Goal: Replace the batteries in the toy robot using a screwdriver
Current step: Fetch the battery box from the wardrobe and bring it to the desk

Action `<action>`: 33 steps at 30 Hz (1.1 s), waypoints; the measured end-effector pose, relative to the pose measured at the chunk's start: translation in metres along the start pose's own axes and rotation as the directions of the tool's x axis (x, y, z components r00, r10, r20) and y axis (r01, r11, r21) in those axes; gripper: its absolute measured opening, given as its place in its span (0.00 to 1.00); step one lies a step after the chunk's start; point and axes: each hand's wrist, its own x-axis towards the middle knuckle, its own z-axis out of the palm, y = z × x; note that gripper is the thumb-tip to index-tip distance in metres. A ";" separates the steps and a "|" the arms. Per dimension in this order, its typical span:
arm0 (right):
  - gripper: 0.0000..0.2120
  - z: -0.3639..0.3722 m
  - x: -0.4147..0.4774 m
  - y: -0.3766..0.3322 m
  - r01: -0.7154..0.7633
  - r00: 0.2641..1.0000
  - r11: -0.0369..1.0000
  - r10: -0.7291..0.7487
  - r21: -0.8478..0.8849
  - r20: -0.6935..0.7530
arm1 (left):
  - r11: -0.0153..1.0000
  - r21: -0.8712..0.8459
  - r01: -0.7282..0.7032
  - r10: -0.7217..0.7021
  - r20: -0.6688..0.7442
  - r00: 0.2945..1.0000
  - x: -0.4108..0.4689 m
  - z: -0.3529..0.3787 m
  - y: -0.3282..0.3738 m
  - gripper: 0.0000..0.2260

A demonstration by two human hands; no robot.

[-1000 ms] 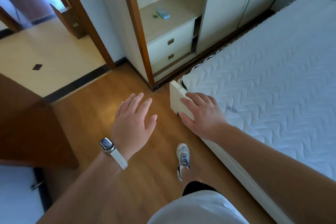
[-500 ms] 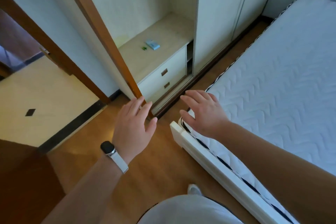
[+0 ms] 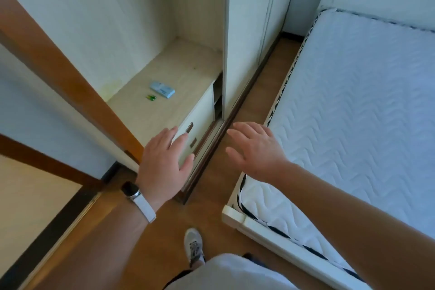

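Left hand and right hand empty, fingers relaxed. Likely green batteries lie beyond left hand, beside blue box. I plan a forward reach, pinching them.

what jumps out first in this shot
Two open hands reach forward mid-frame, the left hand wearing a smartwatch, the right hand beside the white quilted mattress. Ahead, a pale blue packet and small green items lie on the drawer unit inside the wardrobe.
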 end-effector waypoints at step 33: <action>0.25 0.062 0.384 0.112 0.038 0.988 0.999 -0.038 0.008 0.151 | 0.964 -0.115 0.238 -0.247 -0.069 0.966 0.364 0.082 -0.114 0.20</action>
